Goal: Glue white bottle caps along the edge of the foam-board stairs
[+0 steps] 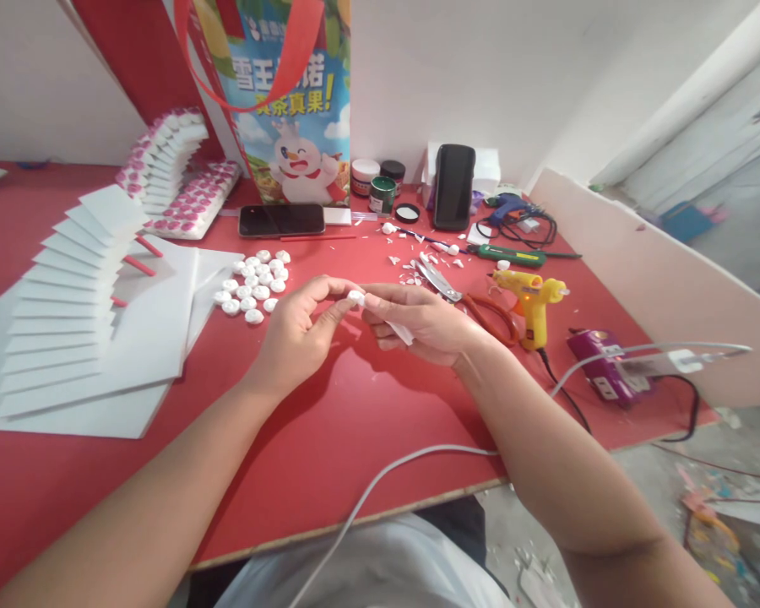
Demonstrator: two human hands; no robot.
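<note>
The red desk [380, 422] spreads across most of my view, smooth and faintly shiny, its near edge a raw brown line. At upper centre-left I see a tall, colourfully printed bag [329, 160] standing upright. On the left, thin white slabs [63, 304] fan out in straight-edged, overlapping steps upon wider white sheets [158, 338].

At the centre of the frame I have the left hand [297, 338] and the right hand [427, 321] meeting tip to tip. Just right of them lies a yellow plastic glue gun [532, 308], with orange-handled shears [440, 279] between it and the right hand, metal blades aimed toward the upper left.

Left of centre, the squat white rounds [253, 316] sit in a loose cluster, matte and button-like, with what look like coiled faces. They lie to the left of the left fingers, and the left hand is much the nearer one.

From beneath the right hand a flat white strip [400, 332] juts out, its long axis slanting to the lower right. The smallest item, a rounded white piece [356, 297], is between the fingertips: left thumb and forefinger pinch it, and the right fingers grip its other side. Whether it joins the strip, I can't tell.
</note>
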